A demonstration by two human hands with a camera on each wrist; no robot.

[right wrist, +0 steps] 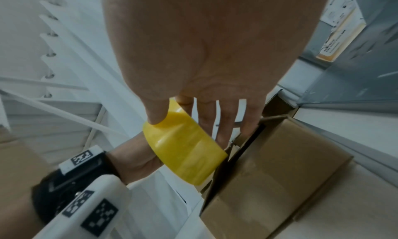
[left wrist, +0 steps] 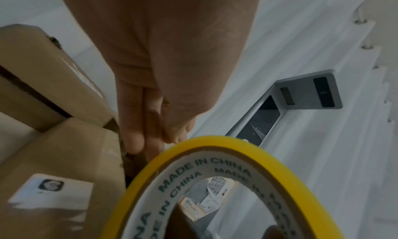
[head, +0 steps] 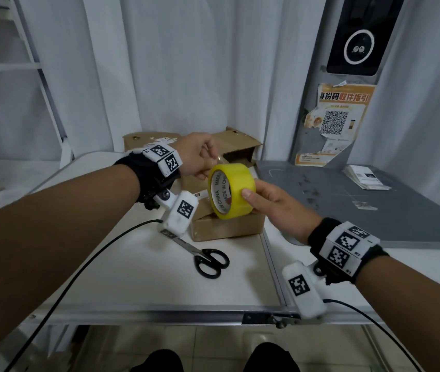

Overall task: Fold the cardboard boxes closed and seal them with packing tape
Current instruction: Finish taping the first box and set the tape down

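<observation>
I've got 1 roll of yellow tape [head: 231, 191] up in the air over the tabletop [head: 138, 264], between my 2 hands. My right hand [head: 280, 208] grips the roll: thumb on the outer yellow face, the other fingers round the far side, as the right wrist view shows. The core reads "MADE IN CHINA" in the left wrist view.

My left hand [head: 197, 157] is at the top-left edge of the roll w/ fingers curled and tips drawn together, pinching at what looks like a clear tape end [head: 217, 157]; I can't confirm from the left wrist view whether the end is really caught, since the fingertips [left wrist: 133, 140] sit right behind the roll's rim there.

Cardboard boxes: I count 2. The near box [head: 226, 226] sits on the tabletop directly under the roll, w/ a small white label [left wrist: 51, 191] on it; its flaps look folded down w/ a dark gap showing along one edge. The far box [head: 237, 146] is behind it by the white curtain [head: 186, 63], w/ one end open and a flap sticking up.

1 pair of black-handled scissors [head: 205, 257] lies on the tabletop just in front of the near box, apart from it. To the right: 1 grey platform [head: 374, 200] w/ 1 stack of papers [head: 366, 178] on it, and 1 orange QR poster [head: 339, 114] on the grey post behind.
</observation>
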